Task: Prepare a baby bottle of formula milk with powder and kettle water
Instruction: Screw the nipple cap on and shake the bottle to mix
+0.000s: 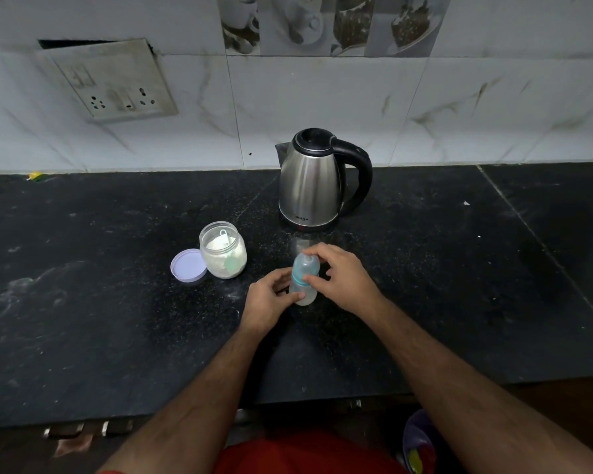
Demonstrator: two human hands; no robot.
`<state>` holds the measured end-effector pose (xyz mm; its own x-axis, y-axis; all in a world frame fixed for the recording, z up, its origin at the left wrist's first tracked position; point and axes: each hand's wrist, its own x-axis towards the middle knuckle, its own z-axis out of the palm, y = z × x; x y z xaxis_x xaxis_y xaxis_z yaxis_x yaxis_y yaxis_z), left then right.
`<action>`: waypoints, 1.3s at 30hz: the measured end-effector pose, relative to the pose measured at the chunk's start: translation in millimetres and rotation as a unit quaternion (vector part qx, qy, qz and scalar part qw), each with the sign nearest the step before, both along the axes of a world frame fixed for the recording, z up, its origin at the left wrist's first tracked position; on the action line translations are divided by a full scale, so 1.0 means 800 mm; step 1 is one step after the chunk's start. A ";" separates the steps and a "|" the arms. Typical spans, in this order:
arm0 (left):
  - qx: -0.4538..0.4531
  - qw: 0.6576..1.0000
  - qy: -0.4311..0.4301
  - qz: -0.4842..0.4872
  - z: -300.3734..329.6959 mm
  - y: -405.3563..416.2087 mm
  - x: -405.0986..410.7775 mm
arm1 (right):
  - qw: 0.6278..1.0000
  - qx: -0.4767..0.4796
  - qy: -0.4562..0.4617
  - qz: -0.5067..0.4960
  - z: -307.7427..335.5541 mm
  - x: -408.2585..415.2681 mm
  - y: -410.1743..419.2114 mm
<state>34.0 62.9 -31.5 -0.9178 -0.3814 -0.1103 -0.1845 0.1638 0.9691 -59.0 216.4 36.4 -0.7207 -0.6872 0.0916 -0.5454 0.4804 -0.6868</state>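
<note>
A small clear baby bottle (304,278) with a teal collar and a clear cap stands on the black counter (117,319). My left hand (269,297) grips its lower body. My right hand (341,277) wraps its fingers around the cap and collar. An open clear jar of white powder (224,254) with a white scoop inside stands to the left of the bottle. Its lilac lid (188,265) leans against the jar's left side. A steel electric kettle (317,181) with a black lid and handle stands behind the bottle, lid closed.
A tiled wall runs along the back of the counter, with a socket plate (117,83) at the upper left. The counter's front edge lies near my body. A purple container (420,439) sits below the counter at the lower right.
</note>
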 end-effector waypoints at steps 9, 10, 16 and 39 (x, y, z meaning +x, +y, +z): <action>-0.019 1.000 -0.002 0.000 -0.001 0.001 0.000 | 0.999 0.011 0.042 0.006 0.000 0.000 -0.002; -0.019 1.000 -0.003 0.000 0.000 0.000 0.000 | 0.999 0.017 0.042 0.007 0.002 -0.001 -0.003; -0.013 1.000 -0.005 -0.010 0.004 -0.001 0.001 | 0.997 0.048 0.051 -0.015 0.009 0.010 -0.005; -0.286 0.958 -0.017 -0.016 -0.007 -0.007 0.068 | 0.983 -0.023 -0.123 -0.133 -0.031 0.038 -0.017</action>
